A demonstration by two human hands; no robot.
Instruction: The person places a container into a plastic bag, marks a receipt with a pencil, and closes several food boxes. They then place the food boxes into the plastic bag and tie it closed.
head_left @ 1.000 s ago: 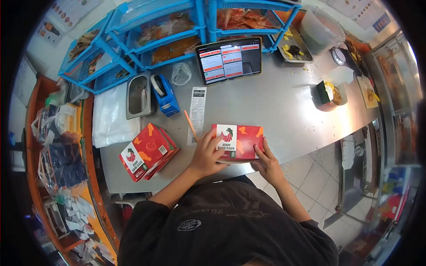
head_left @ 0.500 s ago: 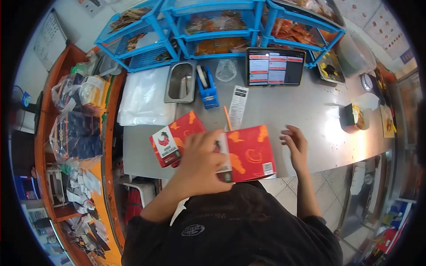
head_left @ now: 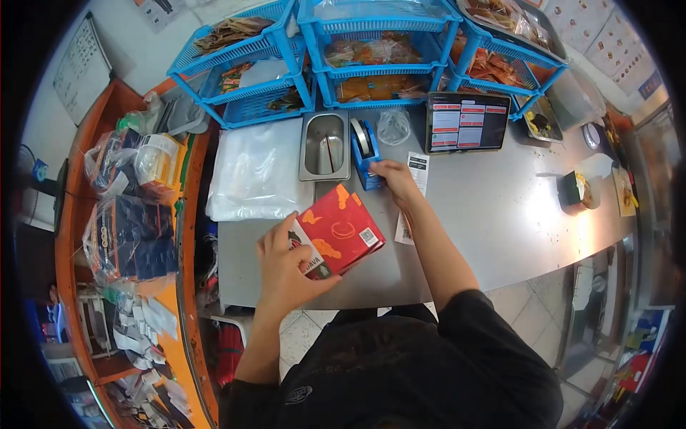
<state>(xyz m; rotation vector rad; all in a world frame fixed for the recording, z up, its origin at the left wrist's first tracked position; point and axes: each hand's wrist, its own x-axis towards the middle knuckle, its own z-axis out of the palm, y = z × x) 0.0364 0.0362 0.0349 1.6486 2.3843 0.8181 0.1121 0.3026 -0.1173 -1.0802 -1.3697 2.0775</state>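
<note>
My left hand [head_left: 287,266] is closed around the left side of a red cardboard food box [head_left: 346,227] with orange patterns, a white label panel and a QR code. The box is tilted over the near part of the steel table. A second red edge shows behind it, seemingly the other box beneath. My right hand [head_left: 397,181] reaches up to the front end of a blue tape dispenser [head_left: 366,154]. Its fingertips are pinched there; whatever they hold is too fine to make out. Partly under my right forearm lies a printed receipt [head_left: 417,168].
Left of the dispenser are a steel container [head_left: 325,146] and a stack of clear plastic bags [head_left: 257,168]. Behind stand a tablet [head_left: 468,123], a small clear plastic item [head_left: 393,126] and blue tiered racks [head_left: 379,69]. A dark food box [head_left: 574,191] stands to the right.
The two red boxes, side by side before, are now together in my left hand, turned and shifted left. My right hand has moved from beside the boxes to the tape dispenser. The view has shifted.
</note>
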